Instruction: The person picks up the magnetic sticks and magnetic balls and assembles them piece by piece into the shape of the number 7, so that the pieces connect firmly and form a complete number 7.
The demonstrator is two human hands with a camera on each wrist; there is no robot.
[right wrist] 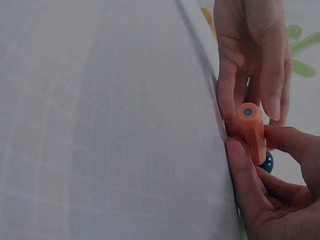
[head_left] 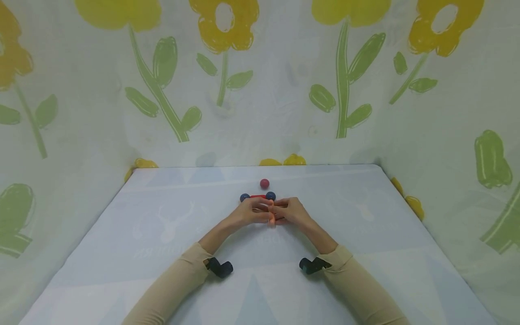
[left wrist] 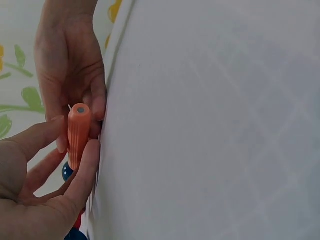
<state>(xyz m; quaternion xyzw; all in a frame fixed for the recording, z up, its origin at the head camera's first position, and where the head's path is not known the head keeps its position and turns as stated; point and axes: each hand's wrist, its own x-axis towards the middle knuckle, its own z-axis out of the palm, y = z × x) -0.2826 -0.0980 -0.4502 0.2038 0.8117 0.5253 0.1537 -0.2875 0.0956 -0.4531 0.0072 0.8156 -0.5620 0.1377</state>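
Note:
Between the two hands is an orange magnetic building rod [right wrist: 256, 140], ribbed along its side, with a grey metal dot at its near end. My left hand [head_left: 249, 212] holds it from the left with its fingertips. From the right, my right hand [head_left: 293, 211] pinches it, with fingertips on either side of it in the right wrist view. Just beyond the hands, a red rod [head_left: 257, 196] lies between two dark blue balls [head_left: 244, 197]. One blue ball [right wrist: 267, 162] shows behind the orange rod; whether they touch is hidden by the fingers.
A red ball [head_left: 264, 183] lies alone beyond the red rod, near the back of the pale table [head_left: 170, 266]. Flower-printed cloth [head_left: 272, 99] encloses the table behind and on both sides. Dark camera mounts [head_left: 221, 268] stick out from both sleeves.

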